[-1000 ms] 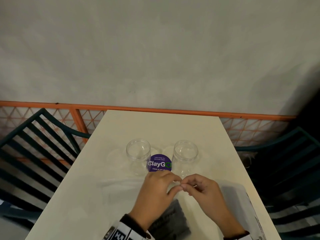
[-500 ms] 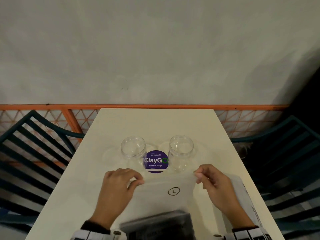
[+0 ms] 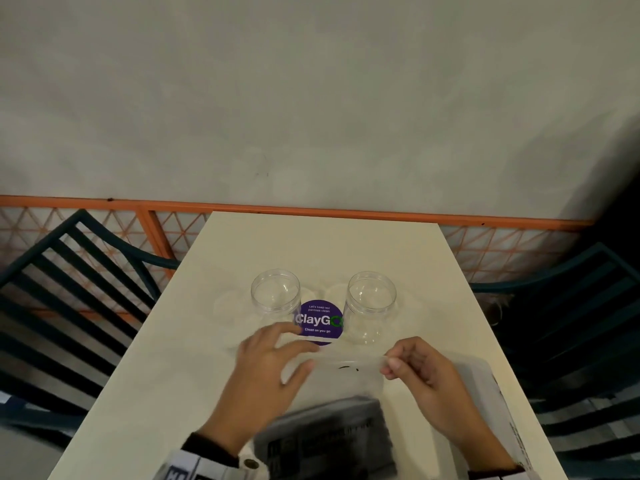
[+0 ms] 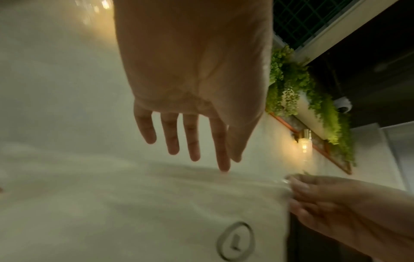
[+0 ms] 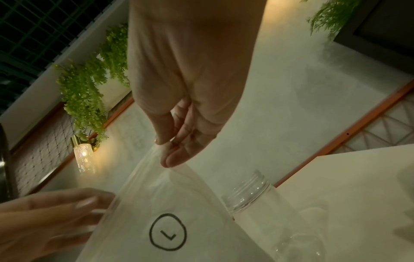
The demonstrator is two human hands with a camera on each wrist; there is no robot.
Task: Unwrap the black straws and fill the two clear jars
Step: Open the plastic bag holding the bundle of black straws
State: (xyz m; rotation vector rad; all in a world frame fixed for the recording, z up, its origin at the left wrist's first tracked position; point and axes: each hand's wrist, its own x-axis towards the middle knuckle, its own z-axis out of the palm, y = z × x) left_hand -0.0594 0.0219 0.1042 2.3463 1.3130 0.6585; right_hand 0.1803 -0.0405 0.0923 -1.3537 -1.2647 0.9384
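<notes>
Two clear jars stand open on the cream table (image 3: 329, 244), the left jar (image 3: 275, 296) and the right jar (image 3: 371, 301). In front of them a clear plastic bag (image 3: 346, 379) holds the black straws (image 3: 329, 441) at its near end. My right hand (image 3: 388, 365) pinches the bag's top right corner between thumb and fingers (image 5: 165, 147). My left hand (image 3: 304, 353) has straight, spread fingers, and its index tip (image 4: 224, 169) touches the bag's top edge. The bag (image 4: 235, 242) bears a circled mark. Motion blur hides single straws.
A round purple sticker (image 3: 320, 322) lies on the table between the jars. A flat white packet (image 3: 485, 393) lies under my right forearm near the table's right edge. Dark slatted chairs stand left (image 3: 69, 289) and right (image 3: 571, 306). An orange rail (image 3: 277, 206) runs behind.
Both hands pinched the bag together, then pulled its top edge apart. My left hand has since let go of the left corner and moved right with fingers straight. The right hand keeps its pinch.
</notes>
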